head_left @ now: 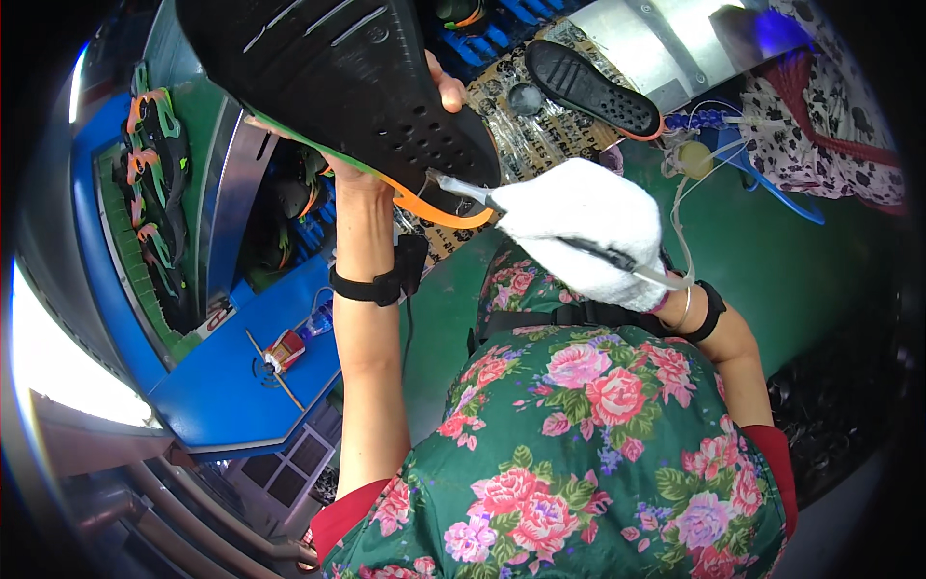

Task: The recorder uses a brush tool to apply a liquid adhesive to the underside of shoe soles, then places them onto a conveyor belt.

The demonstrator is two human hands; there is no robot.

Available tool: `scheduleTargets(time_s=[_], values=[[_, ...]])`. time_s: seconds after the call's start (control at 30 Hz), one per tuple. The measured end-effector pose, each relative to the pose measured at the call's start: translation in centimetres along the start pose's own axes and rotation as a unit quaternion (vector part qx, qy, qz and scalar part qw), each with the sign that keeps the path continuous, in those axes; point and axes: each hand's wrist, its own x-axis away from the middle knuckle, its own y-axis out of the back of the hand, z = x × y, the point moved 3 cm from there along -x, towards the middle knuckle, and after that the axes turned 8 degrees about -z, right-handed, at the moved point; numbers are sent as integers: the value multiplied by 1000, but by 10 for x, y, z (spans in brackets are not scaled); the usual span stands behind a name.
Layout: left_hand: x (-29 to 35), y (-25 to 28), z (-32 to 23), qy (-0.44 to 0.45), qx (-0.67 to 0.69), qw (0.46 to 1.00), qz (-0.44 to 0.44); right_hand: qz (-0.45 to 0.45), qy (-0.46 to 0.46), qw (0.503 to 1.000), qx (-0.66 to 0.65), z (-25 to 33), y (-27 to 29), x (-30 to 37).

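Nearest, a green floral apron [598, 415]; ahead of it, a white-gloved right hand [584, 227] is closed around a tube-fed nozzle [465, 189], its tip at the rounded end of a black, orange-edged shoe sole [371, 87]. The left hand [447, 89] has its grip clamped on that sole, held up; work there seems under way, unfinished. Beyond, a second sole [590, 87] lies unheld on a cardboard-covered surface [511, 140], its stage unclear

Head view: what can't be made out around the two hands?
In the head view:
Left hand: mostly hidden behind the black sole.
That sole's far end: cut off by the top edge.
Right hand: fingers covered by the white glove.
Nozzle: rear part hidden by that glove.
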Motion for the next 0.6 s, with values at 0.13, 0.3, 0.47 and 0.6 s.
scheduleTargets(time_s=[0.13, 0.3, 0.47, 0.6], values=[[-3, 6, 2, 32, -5, 999, 7, 42, 14, 999, 12, 1, -5, -2], [-8, 16, 12, 75, -4, 994, 75, 49, -119, 974, -185, -12, -7, -2], [-8, 18, 18, 100, -1, 994, 33, 83, 58, 995, 22, -11, -11, 1], [-2, 14, 15, 155, -5, 988, 4, 147, 23, 983, -110, -4, -12, -5]])
